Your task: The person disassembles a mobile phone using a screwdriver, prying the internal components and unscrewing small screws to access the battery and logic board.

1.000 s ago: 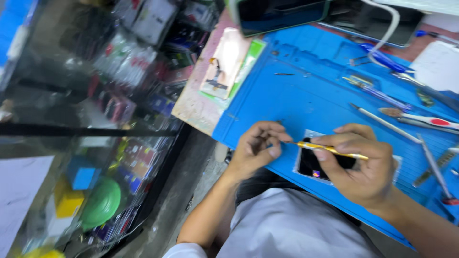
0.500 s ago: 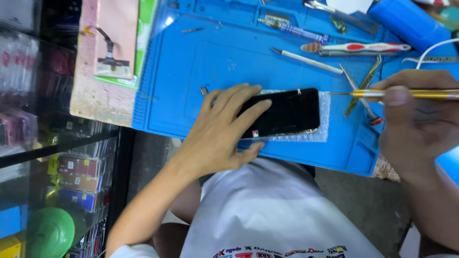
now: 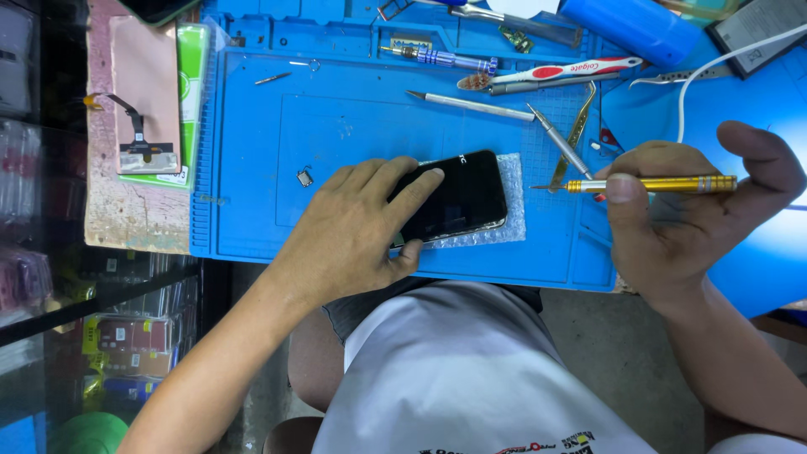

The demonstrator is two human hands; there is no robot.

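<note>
Fingers (image 3: pixel 402 187) atop black phone (image 3: pixel 461 197)

The phone (image 3: pixel 458 202) lies on a padded sheet (image 3: pixel 511 220) on the work mat (image 3: pixel 252 168); tools (image 3: pixel 471 104) lie behind it, a toothbrush (image 3: pixel 572 71) farther back.

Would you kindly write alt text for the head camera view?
A person's left hand presses on a black phone lying on bubble wrap on a blue work mat, while the right hand holds a yellow screwdriver beside it. Other tools lie along the mat's far edge.
</note>
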